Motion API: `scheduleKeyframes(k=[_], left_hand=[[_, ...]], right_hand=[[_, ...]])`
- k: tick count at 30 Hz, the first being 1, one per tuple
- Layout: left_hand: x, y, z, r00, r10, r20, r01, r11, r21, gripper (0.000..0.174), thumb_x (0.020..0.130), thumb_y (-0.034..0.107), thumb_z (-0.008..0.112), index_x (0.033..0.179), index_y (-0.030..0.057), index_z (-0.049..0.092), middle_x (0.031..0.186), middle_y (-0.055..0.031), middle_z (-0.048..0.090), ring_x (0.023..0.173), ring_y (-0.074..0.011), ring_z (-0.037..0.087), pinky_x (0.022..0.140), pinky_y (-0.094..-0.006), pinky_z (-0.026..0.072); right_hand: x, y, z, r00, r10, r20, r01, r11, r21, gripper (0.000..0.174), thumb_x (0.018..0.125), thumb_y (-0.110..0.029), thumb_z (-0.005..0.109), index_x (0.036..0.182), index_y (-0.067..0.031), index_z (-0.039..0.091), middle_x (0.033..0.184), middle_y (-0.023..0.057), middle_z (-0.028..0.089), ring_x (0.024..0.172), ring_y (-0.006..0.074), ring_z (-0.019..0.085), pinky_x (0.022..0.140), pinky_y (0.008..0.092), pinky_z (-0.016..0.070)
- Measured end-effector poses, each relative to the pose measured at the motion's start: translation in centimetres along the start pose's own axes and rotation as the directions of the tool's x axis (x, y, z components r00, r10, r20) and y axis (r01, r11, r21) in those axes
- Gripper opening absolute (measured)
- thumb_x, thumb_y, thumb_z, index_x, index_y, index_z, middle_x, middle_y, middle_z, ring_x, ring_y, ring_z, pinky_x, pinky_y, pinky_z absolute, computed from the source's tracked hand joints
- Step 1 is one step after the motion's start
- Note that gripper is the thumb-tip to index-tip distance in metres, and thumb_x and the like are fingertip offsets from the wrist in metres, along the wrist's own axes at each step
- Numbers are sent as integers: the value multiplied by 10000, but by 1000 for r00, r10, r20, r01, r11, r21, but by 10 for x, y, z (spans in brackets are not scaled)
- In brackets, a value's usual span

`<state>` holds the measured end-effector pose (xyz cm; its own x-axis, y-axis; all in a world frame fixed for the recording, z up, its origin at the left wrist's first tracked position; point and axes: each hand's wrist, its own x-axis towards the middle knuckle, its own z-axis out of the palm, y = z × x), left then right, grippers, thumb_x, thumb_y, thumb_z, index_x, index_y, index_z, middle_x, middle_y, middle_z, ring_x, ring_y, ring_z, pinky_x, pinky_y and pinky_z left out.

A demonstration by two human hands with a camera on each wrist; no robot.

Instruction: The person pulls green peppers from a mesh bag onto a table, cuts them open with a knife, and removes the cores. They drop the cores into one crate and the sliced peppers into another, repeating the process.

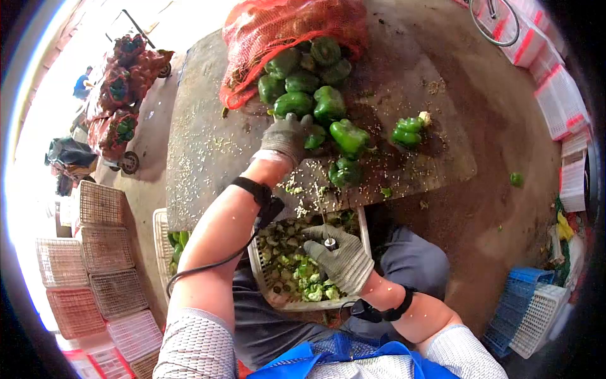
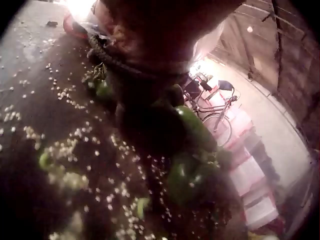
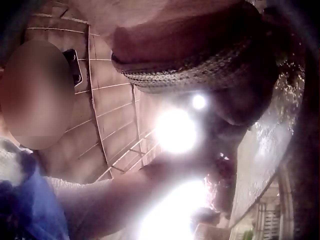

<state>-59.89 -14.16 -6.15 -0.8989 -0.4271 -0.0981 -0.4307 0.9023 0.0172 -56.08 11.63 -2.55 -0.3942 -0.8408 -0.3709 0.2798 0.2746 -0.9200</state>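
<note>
My gloved left hand (image 1: pixel 284 138) curls over a green bell pepper (image 1: pixel 314 137) at the front of a pile; its fingertips are hidden. Just beyond lies another pepper (image 1: pixel 293 103). In the left wrist view the glove is dark against green peppers (image 2: pixel 192 175). My gloved right hand (image 1: pixel 344 260) grips a small tool (image 1: pixel 330 243) with a round pale end and a thin dark shaft pointing away from me. That hand is over a white crate (image 1: pixel 366 243) of pale green pepper cores and scraps. In the right wrist view, the glove (image 3: pixel 185 75) is seen in shadow.
A red mesh sack (image 1: pixel 284 28) spills peppers onto the seed-strewn board (image 1: pixel 208 145). Several loose peppers (image 1: pixel 349 139) lie right of the left hand. Another crate (image 1: pixel 161 243) stands left, beside stacked baskets (image 1: pixel 104 249). Loaded sacks (image 1: pixel 113 95) stand on a cart farther back.
</note>
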Motion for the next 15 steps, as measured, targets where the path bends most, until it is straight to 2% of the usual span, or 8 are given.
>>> scheduleKeyframes(k=[3,4,6,7,8,9,13,15], left_hand=[[13,-4,5,997,-16,69,15,1000,8,515,795,430,719,1174,122,556,1101,-227,594,994,-369,639,773,-487,541],[15,-15,18,999,38,37,-37,999,-34,557,834,424,709,1285,150,531,1129,-174,618,947,-355,659,787,-436,551],[19,-65,90,958,201,-203,-232,963,-138,482,874,369,688,1267,128,547,1135,-128,637,923,-301,669,795,-397,554],[-3,-53,69,989,3,-148,-94,788,-608,422,912,319,654,1263,112,549,1157,-92,635,935,-251,660,816,-365,550],[-26,-41,47,977,-195,-86,-5,383,-924,363,949,270,620,1259,95,551,1180,-55,634,947,-201,652,838,-333,545],[-46,-42,32,983,-175,55,80,140,-987,428,941,295,635,1290,78,518,1188,-63,623,1010,-191,630,863,-332,540],[-155,-32,0,974,-204,102,56,-218,-974,640,882,480,667,1294,22,495,1188,-83,607,1068,-204,605,931,-365,504],[-192,-17,-3,953,-288,97,23,-248,-968,726,847,514,708,1317,14,470,1188,-66,588,1091,-168,553,950,-328,461]], right_hand=[[5,-1,-1,998,63,25,-63,998,26,277,909,-220,651,1105,-24,652,871,75,679,747,132,607,696,282,500],[6,-4,-1,996,82,46,-84,995,59,279,907,-223,655,1104,-25,654,864,75,676,744,126,603,691,277,498],[5,-6,0,992,99,79,-108,987,116,280,900,-212,659,1108,-24,654,835,49,658,714,93,568,653,258,483],[3,-7,-1,994,83,71,-91,989,113,274,899,-203,657,1107,-25,656,822,39,651,704,86,557,641,257,478],[1,-9,-2,995,68,67,-75,991,111,267,898,-194,654,1105,-26,658,809,28,644,693,80,547,630,257,473],[-2,-9,-2,996,57,66,-64,992,111,261,897,-185,652,1104,-27,660,796,18,637,683,73,536,618,256,469],[-7,-6,-3,990,125,65,-134,979,155,227,882,-129,643,1089,-46,683,738,2,626,639,47,529,565,241,459],[-9,-3,1,984,142,110,-152,984,96,262,867,-125,640,1109,-34,680,788,28,673,671,53,575,604,235,498]])
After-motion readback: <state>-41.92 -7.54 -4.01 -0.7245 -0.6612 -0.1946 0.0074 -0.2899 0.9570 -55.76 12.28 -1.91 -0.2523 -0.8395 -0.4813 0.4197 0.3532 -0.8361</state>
